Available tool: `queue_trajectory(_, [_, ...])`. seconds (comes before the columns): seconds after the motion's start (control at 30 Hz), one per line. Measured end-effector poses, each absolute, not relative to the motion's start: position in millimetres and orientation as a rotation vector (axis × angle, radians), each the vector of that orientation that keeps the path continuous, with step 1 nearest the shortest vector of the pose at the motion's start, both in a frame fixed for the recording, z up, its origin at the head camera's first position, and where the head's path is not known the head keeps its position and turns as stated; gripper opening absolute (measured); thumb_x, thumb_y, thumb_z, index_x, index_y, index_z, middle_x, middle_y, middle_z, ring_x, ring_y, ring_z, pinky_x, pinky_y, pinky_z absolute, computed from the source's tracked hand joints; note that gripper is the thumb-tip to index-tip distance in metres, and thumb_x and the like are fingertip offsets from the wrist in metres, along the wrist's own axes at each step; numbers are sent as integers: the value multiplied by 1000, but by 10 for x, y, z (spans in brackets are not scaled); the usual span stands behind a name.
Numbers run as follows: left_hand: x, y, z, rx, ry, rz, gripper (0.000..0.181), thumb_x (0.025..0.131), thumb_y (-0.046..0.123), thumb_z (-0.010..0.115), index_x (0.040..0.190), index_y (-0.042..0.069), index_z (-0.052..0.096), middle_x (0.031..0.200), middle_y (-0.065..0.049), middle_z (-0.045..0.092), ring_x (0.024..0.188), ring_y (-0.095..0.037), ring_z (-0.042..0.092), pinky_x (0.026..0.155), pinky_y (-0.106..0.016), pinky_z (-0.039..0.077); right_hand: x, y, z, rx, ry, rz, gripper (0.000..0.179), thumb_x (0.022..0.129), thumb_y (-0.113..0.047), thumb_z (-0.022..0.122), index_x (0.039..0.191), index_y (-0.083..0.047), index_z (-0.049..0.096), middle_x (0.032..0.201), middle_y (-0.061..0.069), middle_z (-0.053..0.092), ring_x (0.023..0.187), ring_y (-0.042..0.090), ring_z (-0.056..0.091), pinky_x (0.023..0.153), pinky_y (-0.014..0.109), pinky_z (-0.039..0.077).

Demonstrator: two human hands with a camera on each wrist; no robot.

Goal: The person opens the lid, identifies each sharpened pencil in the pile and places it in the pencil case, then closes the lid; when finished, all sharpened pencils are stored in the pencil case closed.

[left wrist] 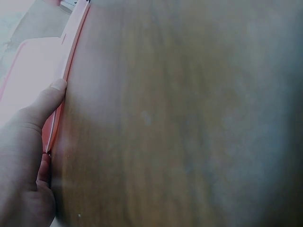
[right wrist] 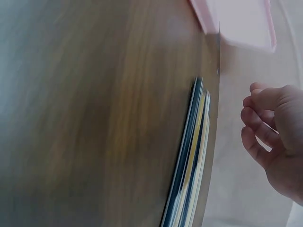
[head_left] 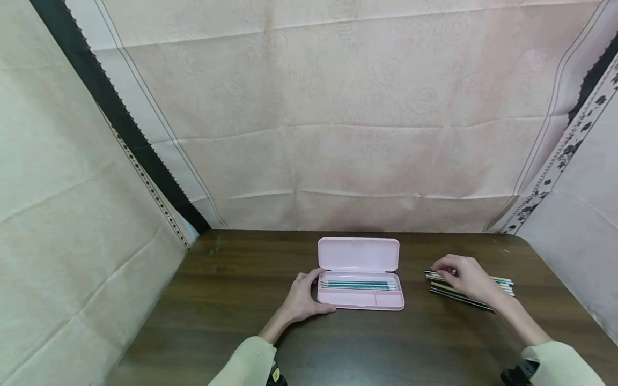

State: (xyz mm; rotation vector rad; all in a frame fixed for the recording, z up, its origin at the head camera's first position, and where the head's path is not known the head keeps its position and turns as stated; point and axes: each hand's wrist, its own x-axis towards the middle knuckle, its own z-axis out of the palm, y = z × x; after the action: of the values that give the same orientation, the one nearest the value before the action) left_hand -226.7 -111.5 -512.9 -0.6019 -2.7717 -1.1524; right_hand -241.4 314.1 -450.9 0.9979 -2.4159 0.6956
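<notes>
A pink pencil case point(head_left: 359, 254) lies with its lid raised on the dark wooden table. Several teal pencils point(head_left: 358, 285) lie side by side in its long compartment. At the case's left end, my left hand point(head_left: 305, 297) holds it between thumb and fingers; in the left wrist view the thumb presses along the pink edge. My right hand point(head_left: 465, 277) hovers over a row of loose pencils point(head_left: 461, 296), dark, yellowish and pale. In the right wrist view its fingers bend loosely, apart from the pencils, and nothing shows between them.
The dark brown table point(head_left: 241, 300) reaches back to a pale cloth hanging point(head_left: 347, 134). More pale cloth borders the table on the left and right. Two small compartments point(head_left: 386, 298) line the front of the case.
</notes>
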Motion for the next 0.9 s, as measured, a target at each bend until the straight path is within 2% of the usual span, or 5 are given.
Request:
queue_trajectory(0.13, [-2264,-1119,-5128,-600,-2775,-1146,90,66,44,93,142,18,51,118,-7,58,108,-24,48,87,-45,46,-2370,3369,-4552,943,-2427,679,27,74,16,76,90,-6,72,82,0,67,70,0,55,56,24,46])
queue_trajectory(0.27, [-2260,-1117,-5124,-589,-2784,-1158,91,66,44,93,142,18,51,118,-7,57,109,-25,48,86,-46,46,-2331,3556,-4560,877,-2489,633,27,75,16,76,90,-6,73,84,-1,68,73,1,59,58,26,49])
queue_trajectory(0.6, [-2272,-1122,-5145,-572,-2802,-1162,92,66,47,92,143,19,50,120,-7,56,109,-25,48,86,-46,46,-2271,3914,-4623,831,-2545,504,31,69,16,79,87,-9,72,80,-8,63,72,-1,55,59,28,47])
queue_trajectory(0.9, [-2277,-1121,-5145,-579,-2801,-1146,91,67,47,92,143,19,50,119,-7,56,109,-25,48,86,-45,46,-2253,4096,-4709,745,-2616,498,35,70,18,77,88,-11,73,83,-5,65,73,1,57,60,30,49])
